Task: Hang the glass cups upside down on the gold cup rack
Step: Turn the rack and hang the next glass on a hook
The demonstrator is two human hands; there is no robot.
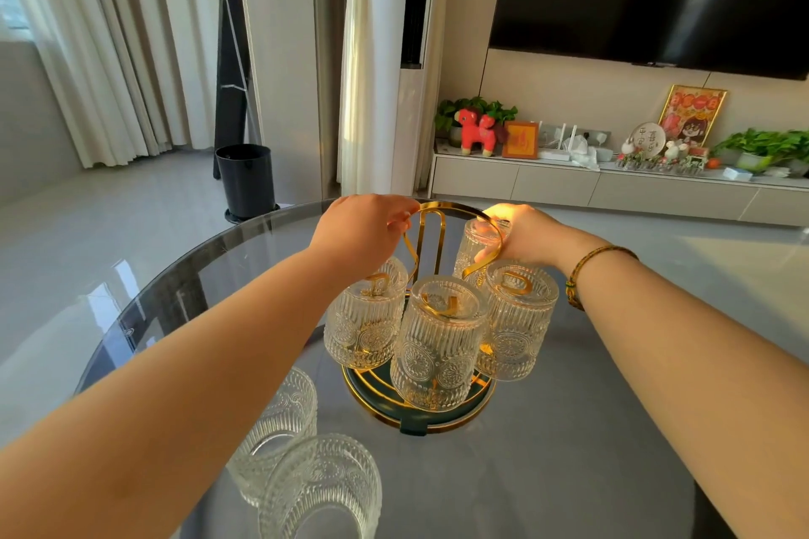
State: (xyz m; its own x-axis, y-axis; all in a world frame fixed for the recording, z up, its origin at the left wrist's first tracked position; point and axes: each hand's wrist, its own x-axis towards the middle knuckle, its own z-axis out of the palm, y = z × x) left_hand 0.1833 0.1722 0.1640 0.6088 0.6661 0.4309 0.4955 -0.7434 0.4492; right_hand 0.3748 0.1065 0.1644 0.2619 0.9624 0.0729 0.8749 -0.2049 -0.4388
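Note:
The gold cup rack [431, 232] stands mid-table on a round green, gold-rimmed base [420, 422]. Three ribbed glass cups hang upside down on it: one at left [365, 319], one in front [437, 346], one at right [516, 319]. My left hand [363, 228] pinches the rack's top loop on its left side. At the rack's far right, my right hand [525, 236] grips another upside-down glass cup [473, 247]. Two more glass cups rest on the table near me: one [280, 429] and one closer [324, 490], partly behind my left forearm.
The round glass table [175, 289] curves away at left and back. Beyond it are a black bin [245, 179] on the floor, curtains, a TV cabinet [613, 184] with plants and ornaments, and a dark wall screen.

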